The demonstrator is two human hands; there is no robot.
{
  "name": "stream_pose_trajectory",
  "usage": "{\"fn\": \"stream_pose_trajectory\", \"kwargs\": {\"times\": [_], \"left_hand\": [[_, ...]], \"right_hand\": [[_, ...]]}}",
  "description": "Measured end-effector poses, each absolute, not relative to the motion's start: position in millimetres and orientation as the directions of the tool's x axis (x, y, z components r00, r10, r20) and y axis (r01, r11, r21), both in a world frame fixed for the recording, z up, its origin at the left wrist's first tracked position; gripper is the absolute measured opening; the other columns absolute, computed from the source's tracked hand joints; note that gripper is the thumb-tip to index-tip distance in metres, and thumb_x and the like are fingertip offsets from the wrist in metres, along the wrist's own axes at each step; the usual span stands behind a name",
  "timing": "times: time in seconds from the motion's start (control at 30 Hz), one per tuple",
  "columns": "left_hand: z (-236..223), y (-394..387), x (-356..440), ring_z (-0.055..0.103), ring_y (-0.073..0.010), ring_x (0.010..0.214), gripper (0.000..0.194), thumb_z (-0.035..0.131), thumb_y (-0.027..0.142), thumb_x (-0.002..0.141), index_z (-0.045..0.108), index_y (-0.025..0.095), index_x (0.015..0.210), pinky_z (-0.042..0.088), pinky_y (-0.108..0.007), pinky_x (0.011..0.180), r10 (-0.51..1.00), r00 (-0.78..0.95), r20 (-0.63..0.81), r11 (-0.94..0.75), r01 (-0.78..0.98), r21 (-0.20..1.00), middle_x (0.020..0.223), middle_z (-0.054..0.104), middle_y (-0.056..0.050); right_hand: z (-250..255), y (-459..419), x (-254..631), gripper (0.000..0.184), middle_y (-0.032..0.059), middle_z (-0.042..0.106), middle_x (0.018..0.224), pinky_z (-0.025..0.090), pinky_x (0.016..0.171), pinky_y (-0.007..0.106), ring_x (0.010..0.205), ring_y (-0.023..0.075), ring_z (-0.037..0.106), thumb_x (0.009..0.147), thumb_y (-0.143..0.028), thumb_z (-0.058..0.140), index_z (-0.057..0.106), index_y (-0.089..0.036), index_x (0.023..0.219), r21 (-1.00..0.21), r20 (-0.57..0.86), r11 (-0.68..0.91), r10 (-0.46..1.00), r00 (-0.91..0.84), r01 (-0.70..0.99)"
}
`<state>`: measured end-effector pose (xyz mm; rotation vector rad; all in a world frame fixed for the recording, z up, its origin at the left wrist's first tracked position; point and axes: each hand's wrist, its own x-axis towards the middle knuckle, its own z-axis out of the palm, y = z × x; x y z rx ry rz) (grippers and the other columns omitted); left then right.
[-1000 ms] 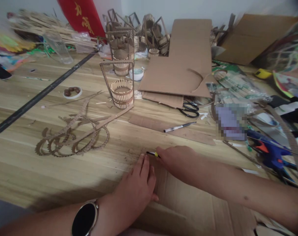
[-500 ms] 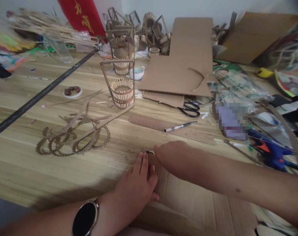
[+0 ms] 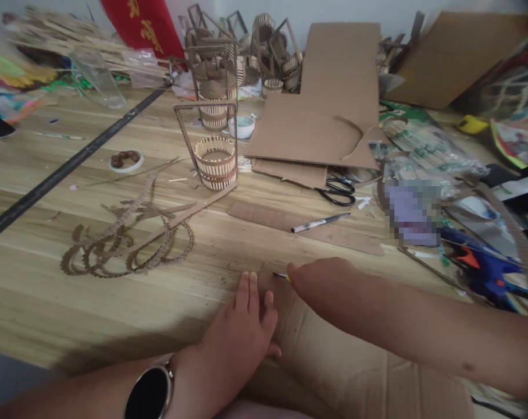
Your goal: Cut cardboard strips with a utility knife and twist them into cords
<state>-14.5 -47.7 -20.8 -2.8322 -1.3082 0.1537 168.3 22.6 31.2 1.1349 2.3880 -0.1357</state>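
My left hand (image 3: 246,329), with a round-faced watch on the wrist, lies flat with fingers stretched out along the left edge of a cardboard sheet (image 3: 316,343). My right hand (image 3: 318,282) is closed around a utility knife (image 3: 281,276). Only the knife's thin dark tip and a bit of yellow stick out of the fist, pointing left over the sheet's far corner, a short way right of the left fingertips. My right forearm covers part of the cardboard. Beyond the hands, a pen (image 3: 320,223) rests on a long cardboard strip (image 3: 264,218).
Curled corrugated strips (image 3: 128,244) lie at left. Small handled buckets (image 3: 216,166) stand behind, near a dish of brown objects (image 3: 127,161). Black-handled scissors (image 3: 340,192) sit beside large cardboard (image 3: 329,128). A blue glue gun (image 3: 482,262) lies at right; a dark bar (image 3: 81,152) crosses the left.
My right hand has drawn slightly right and toward me with the knife, so its tip is farther from my left fingertips. My left hand has stayed nearly still.
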Motion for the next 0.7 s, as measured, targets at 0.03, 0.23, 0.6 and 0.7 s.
{"fn": "stream_pose_trajectory", "kwargs": {"times": [0.03,0.23,0.6,0.7], "left_hand": [[-20.7,-48.7,-13.8,0.058,-0.0448,0.123,0.083,0.072,0.068,0.07,0.062,0.012,0.13,0.062,-0.042,0.074,0.763,0.641,-0.076,-0.646,0.761,-0.064,0.133,0.054,-0.036],[-16.9,-48.1,-12.7,0.052,-0.0419,0.131,0.082,0.068,0.067,0.077,0.062,0.006,0.132,0.058,-0.042,0.091,0.681,0.73,-0.066,-0.732,0.679,-0.048,0.145,0.043,-0.031],[-9.9,-39.1,10.2,0.055,-0.0494,0.124,0.105,0.063,0.079,0.072,0.052,-0.001,0.14,0.055,-0.05,0.086,0.606,0.754,-0.254,-0.789,0.61,-0.072,0.135,0.046,-0.041],[-11.4,-39.1,9.5,0.056,-0.0505,0.122,0.106,0.063,0.079,0.072,0.054,-0.003,0.137,0.056,-0.048,0.082,0.601,0.769,-0.216,-0.797,0.596,-0.096,0.133,0.047,-0.043]], "right_hand": [[27.6,23.2,171.8,0.024,0.0061,0.071,0.066,0.048,0.048,0.028,0.061,0.0247,0.072,0.073,-0.001,0.06,0.07,-0.015,0.09,0.12,-0.484,0.653,0.697,-0.53,0.748],[14.1,21.9,182.6,0.023,0.0083,0.073,0.08,0.051,0.056,0.028,0.069,0.023,0.073,0.081,-0.006,0.053,0.069,-0.015,0.095,0.121,-0.504,0.682,0.668,-0.547,0.721],[60.3,28.6,150.8,0.028,0.008,0.075,0.075,0.047,0.049,0.027,0.063,0.0231,0.072,0.07,0.005,0.062,0.072,-0.017,0.083,0.141,-0.63,0.691,0.615,-0.474,0.709],[57.8,25.2,153.5,0.031,0.0079,0.076,0.078,0.048,0.05,0.027,0.067,0.0236,0.073,0.071,0.006,0.06,0.073,-0.017,0.087,0.153,-0.635,0.689,0.618,-0.464,0.708]]}}
